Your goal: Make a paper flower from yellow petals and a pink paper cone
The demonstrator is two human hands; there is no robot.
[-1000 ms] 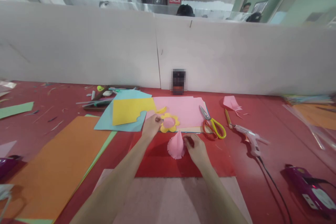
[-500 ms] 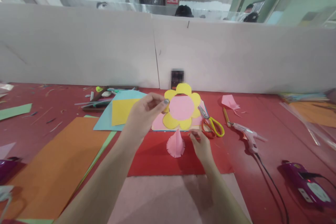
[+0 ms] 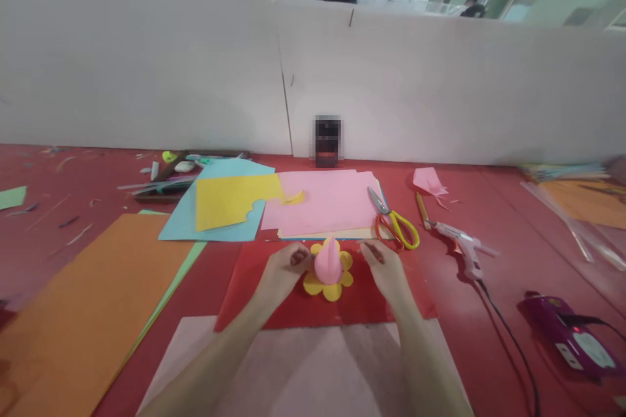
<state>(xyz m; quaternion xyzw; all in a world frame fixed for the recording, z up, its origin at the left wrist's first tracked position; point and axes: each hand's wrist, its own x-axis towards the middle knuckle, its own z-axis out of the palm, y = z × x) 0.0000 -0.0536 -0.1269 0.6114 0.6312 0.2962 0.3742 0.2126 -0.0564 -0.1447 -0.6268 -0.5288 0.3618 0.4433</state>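
Red worktop (image 3: 467,352) carries our red sheet (image 3: 376,309). Toward the sheet's far edge, our half-curled left hand (image 3: 286,266) is at the yellow flower (image 3: 332,292), our loosely bent right hand (image 3: 385,262) near it; we cannot tell whether either grips anything. Petals ring our pink cone (image 3: 328,265).

The petal ring (image 3: 332,293) is showing yellow, the cone (image 3: 328,267) pink, the sheet (image 3: 362,309) beneath red. The scissors (image 3: 390,213) are pairing yellow and red handles. The tabletop (image 3: 454,339) is showing duller red, the glue gun (image 3: 464,247) pale pink, the device (image 3: 570,335) purple.
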